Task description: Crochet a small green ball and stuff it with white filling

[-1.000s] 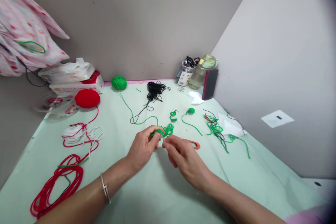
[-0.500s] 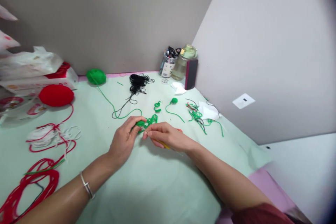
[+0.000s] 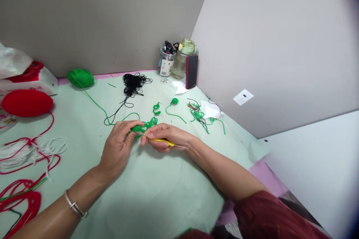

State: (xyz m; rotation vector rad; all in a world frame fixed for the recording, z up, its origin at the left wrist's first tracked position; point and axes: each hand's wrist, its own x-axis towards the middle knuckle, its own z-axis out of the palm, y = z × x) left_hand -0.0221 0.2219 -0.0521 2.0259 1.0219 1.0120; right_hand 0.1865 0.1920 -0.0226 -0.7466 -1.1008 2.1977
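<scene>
So that the green crochet piece presumably stays steady, the left fingers pinch it beside the right fingers, which are closed around a yellow-handled tool.

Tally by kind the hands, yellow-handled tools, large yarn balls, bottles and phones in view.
Hands: 2 (left hand, right hand)
Yellow-handled tool: 1
Large yarn balls: 2 (green ball, red ball)
Bottle: 1
Phone: 1
Total: 7
</scene>
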